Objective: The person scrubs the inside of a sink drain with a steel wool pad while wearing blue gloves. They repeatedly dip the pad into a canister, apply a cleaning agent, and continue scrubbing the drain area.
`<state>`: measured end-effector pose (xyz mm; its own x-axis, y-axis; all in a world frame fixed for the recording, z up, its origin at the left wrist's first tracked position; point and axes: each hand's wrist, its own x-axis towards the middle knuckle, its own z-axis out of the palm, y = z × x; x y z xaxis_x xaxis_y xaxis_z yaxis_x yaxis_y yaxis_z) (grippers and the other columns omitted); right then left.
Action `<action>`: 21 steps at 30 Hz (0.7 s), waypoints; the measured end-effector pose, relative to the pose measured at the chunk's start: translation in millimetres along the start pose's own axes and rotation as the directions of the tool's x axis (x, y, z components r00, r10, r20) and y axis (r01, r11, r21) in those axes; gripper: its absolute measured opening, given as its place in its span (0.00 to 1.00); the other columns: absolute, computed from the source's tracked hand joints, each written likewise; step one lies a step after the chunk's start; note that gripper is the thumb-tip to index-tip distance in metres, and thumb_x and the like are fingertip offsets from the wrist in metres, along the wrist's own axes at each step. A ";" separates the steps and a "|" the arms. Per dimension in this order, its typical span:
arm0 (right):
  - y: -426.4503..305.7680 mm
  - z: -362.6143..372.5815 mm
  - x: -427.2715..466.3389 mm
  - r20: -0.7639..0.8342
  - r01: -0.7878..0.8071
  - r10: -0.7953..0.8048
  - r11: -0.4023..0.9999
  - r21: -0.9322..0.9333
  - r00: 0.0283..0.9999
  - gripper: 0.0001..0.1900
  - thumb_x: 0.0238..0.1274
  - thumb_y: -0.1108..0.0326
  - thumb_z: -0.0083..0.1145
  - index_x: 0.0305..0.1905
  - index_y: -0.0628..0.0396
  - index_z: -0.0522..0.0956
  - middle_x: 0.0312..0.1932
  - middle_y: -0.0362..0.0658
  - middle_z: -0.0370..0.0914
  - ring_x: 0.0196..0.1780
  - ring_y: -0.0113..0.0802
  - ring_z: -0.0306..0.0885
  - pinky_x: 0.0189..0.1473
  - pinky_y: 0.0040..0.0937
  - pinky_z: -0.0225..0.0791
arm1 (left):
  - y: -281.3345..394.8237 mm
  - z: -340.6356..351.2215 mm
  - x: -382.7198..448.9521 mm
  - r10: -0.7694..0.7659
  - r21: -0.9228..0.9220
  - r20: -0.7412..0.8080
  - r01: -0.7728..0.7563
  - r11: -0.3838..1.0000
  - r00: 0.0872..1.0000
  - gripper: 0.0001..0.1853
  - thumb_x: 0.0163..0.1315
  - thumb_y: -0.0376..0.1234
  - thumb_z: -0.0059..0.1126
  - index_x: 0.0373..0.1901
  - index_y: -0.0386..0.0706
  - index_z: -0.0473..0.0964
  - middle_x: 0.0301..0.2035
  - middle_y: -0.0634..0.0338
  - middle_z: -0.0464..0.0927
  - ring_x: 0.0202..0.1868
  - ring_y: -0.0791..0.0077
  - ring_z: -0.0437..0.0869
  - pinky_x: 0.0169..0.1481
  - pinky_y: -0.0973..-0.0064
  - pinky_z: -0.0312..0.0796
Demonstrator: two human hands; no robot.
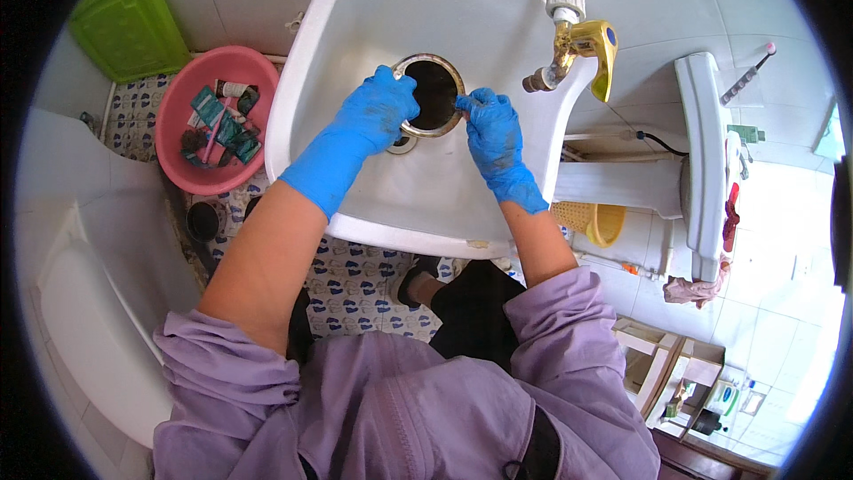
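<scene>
In a white ceramic sink (413, 207), a round metal-rimmed piece with a dark middle (433, 95) is held above the drain (402, 145); whether it is a strainer or a cup cannot be told. My left hand (380, 107), in a stained blue glove, grips its left rim. At its right edge, my right hand (492, 130), gloved the same way, pinches with thumb and finger; whether it holds the rim or a small thing there is unclear. The piece partly covers the drain.
A brass tap (566, 57) hangs over the sink's right side. On the left floor are a pink basin (172, 153) with tubes and wrappers, a green plastic lid (130, 27) and a dark cup (203, 221). A pedestal washbasin (696, 167) and a yellow basket (603, 223) are at right.
</scene>
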<state>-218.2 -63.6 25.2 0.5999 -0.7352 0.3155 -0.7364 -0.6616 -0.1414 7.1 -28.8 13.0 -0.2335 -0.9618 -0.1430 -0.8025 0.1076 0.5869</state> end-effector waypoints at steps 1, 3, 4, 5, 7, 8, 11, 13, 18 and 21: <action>-3.9 2.3 -6.5 -0.036 -0.015 0.019 0.995 0.100 0.999 0.08 0.57 0.73 0.58 0.42 0.52 0.82 0.36 0.48 0.77 0.40 0.49 0.76 0.42 0.44 0.71 | -2.8 6.7 -0.9 0.011 0.055 -0.111 -0.005 0.998 0.994 0.22 0.57 0.33 0.61 0.55 0.45 0.75 0.56 0.41 0.70 0.59 0.43 0.74 0.63 0.58 0.70; -15.2 4.1 -18.0 -0.008 -0.108 0.115 0.949 0.296 0.993 0.08 0.58 0.73 0.58 0.43 0.53 0.81 0.36 0.49 0.77 0.40 0.50 0.76 0.42 0.44 0.70 | -8.1 25.9 -0.6 0.051 0.166 -0.326 0.004 0.986 0.944 0.25 0.56 0.30 0.61 0.58 0.47 0.74 0.63 0.42 0.67 0.66 0.44 0.67 0.70 0.59 0.64; -20.1 3.9 -26.8 0.060 -0.201 0.193 0.902 0.381 0.979 0.08 0.59 0.72 0.58 0.43 0.54 0.81 0.36 0.49 0.76 0.41 0.50 0.75 0.42 0.45 0.70 | -5.1 25.3 0.3 0.064 0.127 -0.343 -0.021 0.992 0.937 0.25 0.56 0.29 0.61 0.58 0.47 0.74 0.65 0.45 0.66 0.68 0.47 0.64 0.72 0.60 0.61; -24.0 5.0 -31.9 0.135 -0.293 0.260 0.839 0.458 0.956 0.08 0.59 0.72 0.58 0.43 0.54 0.81 0.35 0.49 0.76 0.41 0.50 0.75 0.42 0.45 0.69 | -1.9 24.5 1.8 0.075 0.088 -0.361 -0.046 0.995 0.930 0.25 0.56 0.28 0.61 0.58 0.47 0.75 0.67 0.47 0.64 0.70 0.49 0.62 0.74 0.61 0.58; -33.5 4.5 -33.2 0.042 -0.164 0.159 0.922 0.351 0.986 0.07 0.60 0.71 0.58 0.43 0.55 0.81 0.35 0.50 0.76 0.40 0.51 0.75 0.42 0.45 0.69 | 6.8 23.7 1.8 0.191 0.187 -0.301 -0.138 0.972 0.934 0.22 0.56 0.29 0.62 0.56 0.47 0.78 0.68 0.52 0.65 0.72 0.52 0.60 0.76 0.63 0.56; -38.6 5.1 -34.6 0.037 -0.167 0.164 0.929 0.329 0.986 0.07 0.59 0.71 0.59 0.43 0.55 0.81 0.34 0.50 0.76 0.40 0.51 0.75 0.41 0.45 0.69 | 11.2 25.1 -1.7 0.279 0.314 -0.212 -0.205 0.927 0.936 0.20 0.57 0.30 0.62 0.54 0.46 0.79 0.67 0.55 0.66 0.71 0.53 0.61 0.77 0.63 0.55; -34.4 8.3 -33.7 0.098 -0.087 0.075 0.989 0.117 0.992 0.06 0.63 0.68 0.57 0.42 0.52 0.81 0.35 0.48 0.77 0.40 0.49 0.76 0.41 0.46 0.69 | 1.5 26.9 -1.6 0.334 0.353 -0.105 -0.279 0.893 0.937 0.11 0.53 0.33 0.66 0.38 0.44 0.85 0.57 0.56 0.76 0.67 0.55 0.67 0.74 0.64 0.59; -12.5 11.0 -22.1 0.217 -0.006 0.040 0.988 -0.153 0.975 0.06 0.65 0.66 0.56 0.43 0.51 0.81 0.36 0.47 0.77 0.41 0.47 0.76 0.41 0.46 0.70 | -6.5 29.9 4.0 0.268 0.247 -0.057 -0.246 0.937 0.962 0.08 0.51 0.32 0.67 0.34 0.43 0.85 0.51 0.54 0.79 0.65 0.53 0.69 0.72 0.63 0.62; -0.9 12.8 -7.4 0.100 0.055 -0.034 0.975 -0.214 0.994 0.05 0.62 0.68 0.57 0.41 0.52 0.80 0.36 0.45 0.77 0.37 0.46 0.76 0.36 0.45 0.71 | -2.1 19.3 -0.7 0.358 0.249 -0.091 -0.327 0.912 0.929 0.05 0.50 0.31 0.67 0.29 0.41 0.84 0.44 0.50 0.80 0.61 0.52 0.73 0.69 0.63 0.64; -13.4 21.2 -23.1 0.185 -0.016 0.046 0.987 -0.161 0.982 0.06 0.60 0.71 0.57 0.41 0.53 0.80 0.38 0.44 0.77 0.38 0.46 0.75 0.36 0.44 0.71 | -3.2 19.3 0.5 0.371 0.269 -0.089 -0.336 0.903 0.925 0.05 0.50 0.30 0.66 0.28 0.41 0.84 0.44 0.49 0.80 0.60 0.52 0.73 0.70 0.63 0.64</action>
<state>-215.6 -40.9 -0.1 0.6128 -0.7796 0.1293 -0.7867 -0.6173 0.0066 -1.1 -24.8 -4.3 -0.4642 -0.8718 0.1564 -0.7935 0.4878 0.3638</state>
